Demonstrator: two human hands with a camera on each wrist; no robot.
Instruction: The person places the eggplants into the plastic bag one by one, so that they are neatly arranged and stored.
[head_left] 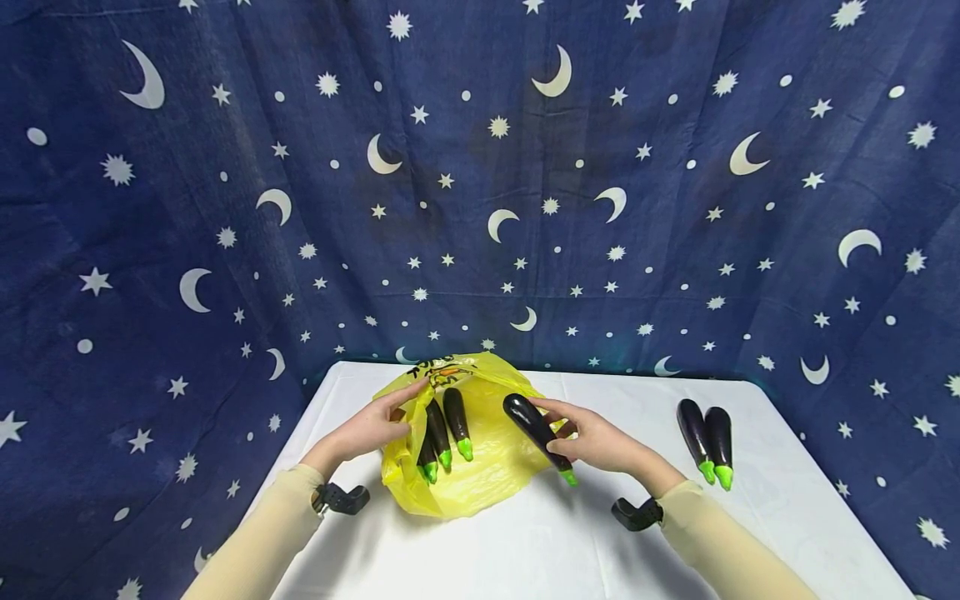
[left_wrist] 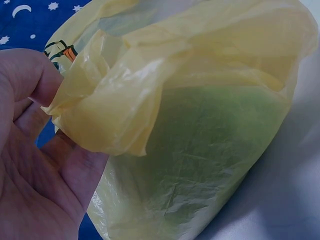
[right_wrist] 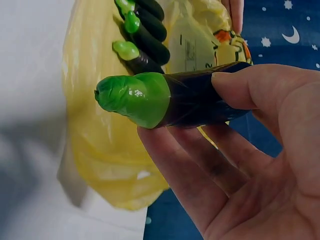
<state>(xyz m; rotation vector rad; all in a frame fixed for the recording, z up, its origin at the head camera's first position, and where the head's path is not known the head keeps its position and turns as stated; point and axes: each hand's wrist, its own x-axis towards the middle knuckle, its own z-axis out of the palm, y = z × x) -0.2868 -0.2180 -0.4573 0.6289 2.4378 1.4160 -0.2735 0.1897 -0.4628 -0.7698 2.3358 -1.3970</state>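
Eggplant (head_left: 532, 423) sits in the right hand (head_left: 596, 435), raised at the right edge of the yellow bag (head_left: 495, 479), green cap (right_wrist: 142, 97) end nearest the wearer and overhanging past the plastic. Right fingers (right_wrist: 177, 172) parted only by the body's thickness: thumb on one side, other fingertips opposite, a pinch rather than a full wrap. Skin is glossy and smooth, so probably slick; shape looks firm, no dent under the thumb. Likely light, can't confirm whether real or a model. Best hold: mid-body, across the width, slightly toward the thicker end; the cap is narrow and would let the body swing. Light squeeze should do, no sign of it being fragile. Left hand (head_left: 372, 427) pinches the bag's rim, fingers nearly closed on thin film. Film is limp, creased, translucent; expect it to fold or tear if yanked, so take a gathered bunch of rim. Inside, three eggplants (head_left: 455, 417) show in the head view, side by side, caps nearest the wearer. Off right on the white counter (head_left: 626, 392), two more eggplants (head_left: 719, 437) lie together. Behind: star-and-moon curtain (head_left: 450, 125).
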